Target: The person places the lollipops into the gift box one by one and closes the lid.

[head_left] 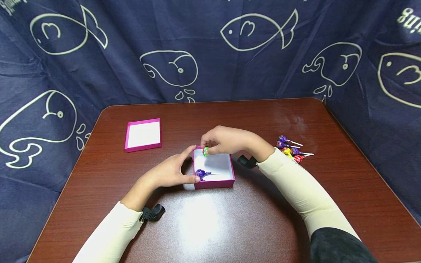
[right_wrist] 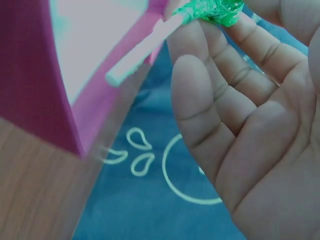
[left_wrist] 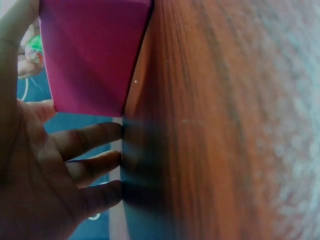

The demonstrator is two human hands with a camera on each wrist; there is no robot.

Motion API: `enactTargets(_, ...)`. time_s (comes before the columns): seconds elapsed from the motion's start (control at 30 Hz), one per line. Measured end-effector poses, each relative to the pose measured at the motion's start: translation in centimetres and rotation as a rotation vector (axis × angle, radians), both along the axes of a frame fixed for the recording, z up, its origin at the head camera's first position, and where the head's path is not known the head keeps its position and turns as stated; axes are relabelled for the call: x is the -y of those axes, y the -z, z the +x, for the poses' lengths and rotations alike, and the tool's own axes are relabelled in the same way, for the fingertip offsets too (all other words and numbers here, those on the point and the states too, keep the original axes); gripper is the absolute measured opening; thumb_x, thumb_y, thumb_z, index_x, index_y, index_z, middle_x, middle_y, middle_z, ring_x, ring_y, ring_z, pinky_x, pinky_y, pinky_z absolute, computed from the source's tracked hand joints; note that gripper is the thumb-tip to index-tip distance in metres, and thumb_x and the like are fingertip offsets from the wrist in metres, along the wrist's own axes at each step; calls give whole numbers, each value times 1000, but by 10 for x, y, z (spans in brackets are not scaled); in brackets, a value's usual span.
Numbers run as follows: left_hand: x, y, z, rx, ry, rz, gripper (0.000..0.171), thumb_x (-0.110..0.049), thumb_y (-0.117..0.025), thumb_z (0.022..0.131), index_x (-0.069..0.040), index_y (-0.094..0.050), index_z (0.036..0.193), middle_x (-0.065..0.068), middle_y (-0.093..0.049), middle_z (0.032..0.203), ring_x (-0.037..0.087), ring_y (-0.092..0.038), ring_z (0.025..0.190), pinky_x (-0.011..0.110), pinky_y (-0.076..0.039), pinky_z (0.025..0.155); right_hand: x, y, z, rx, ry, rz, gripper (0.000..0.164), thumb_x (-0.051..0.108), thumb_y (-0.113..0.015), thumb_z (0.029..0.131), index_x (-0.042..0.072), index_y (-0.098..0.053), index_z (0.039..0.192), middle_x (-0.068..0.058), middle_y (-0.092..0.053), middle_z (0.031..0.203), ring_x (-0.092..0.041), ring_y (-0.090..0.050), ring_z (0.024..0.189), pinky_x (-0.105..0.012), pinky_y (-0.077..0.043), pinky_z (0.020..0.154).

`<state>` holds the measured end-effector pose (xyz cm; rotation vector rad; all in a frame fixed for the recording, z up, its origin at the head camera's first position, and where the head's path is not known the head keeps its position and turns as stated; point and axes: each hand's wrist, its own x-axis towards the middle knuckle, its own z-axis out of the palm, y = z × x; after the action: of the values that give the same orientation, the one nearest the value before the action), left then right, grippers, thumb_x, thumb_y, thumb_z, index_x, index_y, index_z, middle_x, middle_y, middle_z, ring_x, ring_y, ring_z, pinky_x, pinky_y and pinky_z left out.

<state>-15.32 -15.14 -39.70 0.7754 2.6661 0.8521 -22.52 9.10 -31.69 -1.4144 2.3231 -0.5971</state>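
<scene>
A shallow pink box point(head_left: 214, 184) with a white inside stands on the table. My left hand point(head_left: 172, 170) holds its left side, thumb at the near corner and index finger at the far one. In the left wrist view the other fingers point(left_wrist: 95, 167) reach down beside the box's pink wall point(left_wrist: 92, 60). My right hand point(head_left: 227, 140) pinches a green-wrapped lollipop point(head_left: 205, 151) over the far left part of the box. Its white stick point(right_wrist: 145, 50) shows in the right wrist view. A purple-wrapped lollipop point(head_left: 200, 173) lies inside, near the front left corner.
To the far left lies a pink lid point(head_left: 143, 149), white inside facing up. Several lollipops with purple point(head_left: 282, 138), yellow point(head_left: 287, 151) and red point(head_left: 298, 158) wrappers lie in a pile beyond my right forearm. A dark blue cloth point(head_left: 210, 76) hangs behind the brown table point(head_left: 250, 113).
</scene>
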Motion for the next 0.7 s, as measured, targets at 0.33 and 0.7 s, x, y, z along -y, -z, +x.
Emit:
enactTargets(0.33, 0, 0, -1, 4, 1, 3, 108, -61, -74, 79, -15, -18, 159, 17, -50, 145, 31, -47, 133, 48, -35, 110, 20, 20, 5, -72, -95, 41, 6, 8, -70, 89, 8, -67, 93, 4, -62, 82, -9, -56, 77, -26, -47, 72)
enactTargets(0.7, 0, 0, -1, -16, 8, 17, 106, -58, -76, 79, -14, -21, 158, 19, -53, 140, 31, -50, 130, 48, -37, 109, 24, 35, 6, -75, -96, 96, 4, 9, -72, 90, 8, -69, 92, 5, -63, 82, -8, -54, 74, -25, -47, 70)
